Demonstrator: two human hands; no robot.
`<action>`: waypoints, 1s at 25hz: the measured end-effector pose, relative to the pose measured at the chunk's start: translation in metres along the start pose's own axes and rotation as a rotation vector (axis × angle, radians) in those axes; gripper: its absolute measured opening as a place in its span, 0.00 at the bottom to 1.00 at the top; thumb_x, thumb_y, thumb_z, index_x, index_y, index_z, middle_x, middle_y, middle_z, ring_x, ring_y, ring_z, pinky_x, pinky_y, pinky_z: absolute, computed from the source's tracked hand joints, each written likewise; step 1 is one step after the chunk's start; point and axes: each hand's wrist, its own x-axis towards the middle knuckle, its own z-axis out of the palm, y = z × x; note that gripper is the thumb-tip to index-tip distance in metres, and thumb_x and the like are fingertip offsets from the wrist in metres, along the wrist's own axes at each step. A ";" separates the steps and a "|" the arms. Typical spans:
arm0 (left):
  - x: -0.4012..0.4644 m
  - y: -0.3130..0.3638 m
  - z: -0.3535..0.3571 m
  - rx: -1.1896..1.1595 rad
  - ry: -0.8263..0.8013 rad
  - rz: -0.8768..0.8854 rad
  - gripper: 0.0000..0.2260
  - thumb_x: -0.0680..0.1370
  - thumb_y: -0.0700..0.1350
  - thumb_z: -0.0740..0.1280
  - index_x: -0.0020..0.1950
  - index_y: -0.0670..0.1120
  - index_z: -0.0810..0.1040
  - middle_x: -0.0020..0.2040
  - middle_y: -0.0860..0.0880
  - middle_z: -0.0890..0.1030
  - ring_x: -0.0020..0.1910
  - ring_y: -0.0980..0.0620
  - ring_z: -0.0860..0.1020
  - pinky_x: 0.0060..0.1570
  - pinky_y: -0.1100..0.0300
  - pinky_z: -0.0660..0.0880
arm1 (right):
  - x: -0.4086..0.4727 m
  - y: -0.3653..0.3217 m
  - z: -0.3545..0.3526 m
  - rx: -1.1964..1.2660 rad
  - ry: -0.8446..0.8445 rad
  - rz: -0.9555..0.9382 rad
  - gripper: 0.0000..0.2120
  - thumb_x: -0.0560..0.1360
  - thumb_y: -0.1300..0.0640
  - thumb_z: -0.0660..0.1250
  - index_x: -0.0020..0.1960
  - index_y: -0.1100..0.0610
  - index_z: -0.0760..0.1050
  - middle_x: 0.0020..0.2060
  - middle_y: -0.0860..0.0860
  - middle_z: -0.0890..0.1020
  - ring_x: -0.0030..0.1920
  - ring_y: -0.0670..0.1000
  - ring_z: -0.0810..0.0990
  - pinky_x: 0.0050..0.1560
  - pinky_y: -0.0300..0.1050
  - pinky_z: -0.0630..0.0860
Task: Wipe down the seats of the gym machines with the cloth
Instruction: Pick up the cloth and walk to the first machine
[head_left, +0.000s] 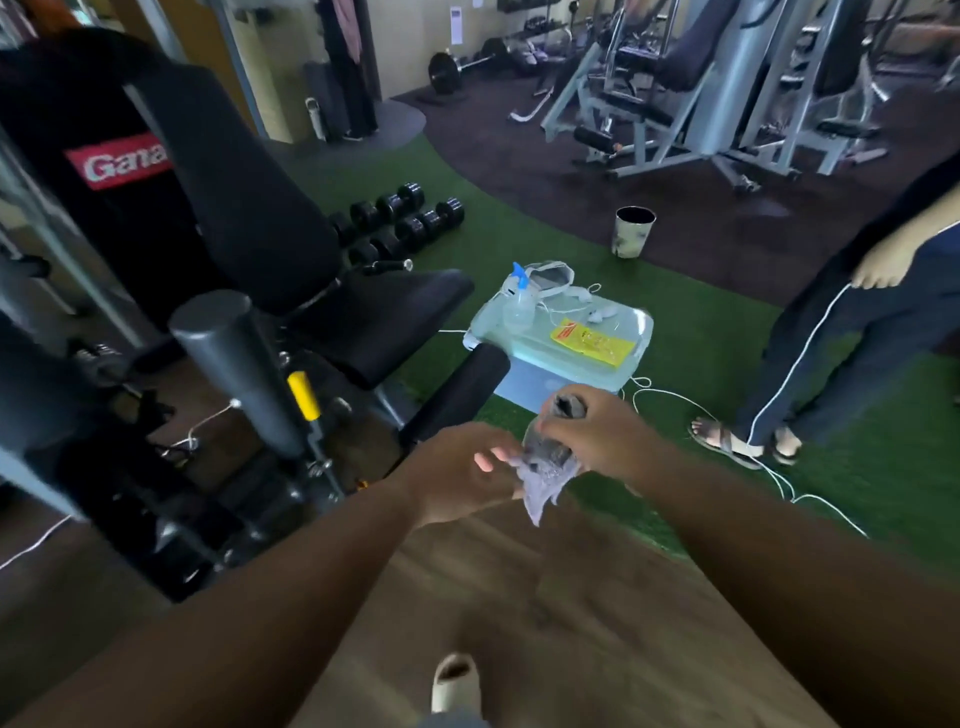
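A grey cloth (545, 467) is held up in the air in front of the person, over the edge where the brown wood floor (545, 597) meets the green mat (701, 364). The cloth is bunched up and gripped in the right hand (597, 434), whose fingers are curled tight around it, so a bit of cloth sticks out at the top of the fist and a loose end hangs down below. The loose end is touched by the left hand (462, 473), and it looks to be pinched between the fingers there, but this is blurred and cannot be told for sure. The black seat (384, 322) of the gym machine is seen to the left, beyond the hands, and it is not touched by the cloth. A tall black back pad (244, 208) stands tilted behind the seat. Two black foam rollers (234, 364) are set in front of the seat. Just beside the seat, on the green mat, a clear plastic box (561, 358) is placed. A spray bottle (519, 301) with a blue top and a yellow packet (592, 343) are laid on its lid. Black dumbbells (400, 218) are lined up on the mat farther back. A small bin (632, 231) is stood near the dark floor. Another person's legs (831, 353) are seen at the right.
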 end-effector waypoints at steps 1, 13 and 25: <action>0.029 -0.003 -0.004 -0.006 -0.008 0.014 0.17 0.68 0.58 0.72 0.56 0.58 0.81 0.52 0.61 0.80 0.49 0.62 0.78 0.51 0.56 0.77 | 0.027 0.001 -0.009 0.067 -0.001 0.045 0.05 0.74 0.57 0.71 0.49 0.56 0.79 0.41 0.55 0.83 0.36 0.50 0.82 0.30 0.40 0.77; 0.362 -0.048 -0.099 -0.186 0.026 0.028 0.08 0.77 0.44 0.71 0.41 0.56 0.78 0.36 0.61 0.79 0.37 0.63 0.77 0.43 0.60 0.73 | 0.330 -0.012 -0.107 0.579 -0.032 0.340 0.10 0.78 0.54 0.69 0.56 0.58 0.77 0.45 0.58 0.84 0.41 0.56 0.84 0.41 0.51 0.83; 0.527 -0.103 -0.136 -0.368 0.436 -0.370 0.07 0.81 0.45 0.65 0.43 0.49 0.73 0.29 0.56 0.73 0.26 0.63 0.69 0.30 0.68 0.65 | 0.589 -0.003 -0.109 -0.193 -0.391 -0.073 0.11 0.76 0.45 0.69 0.49 0.52 0.74 0.43 0.47 0.79 0.42 0.46 0.76 0.39 0.41 0.69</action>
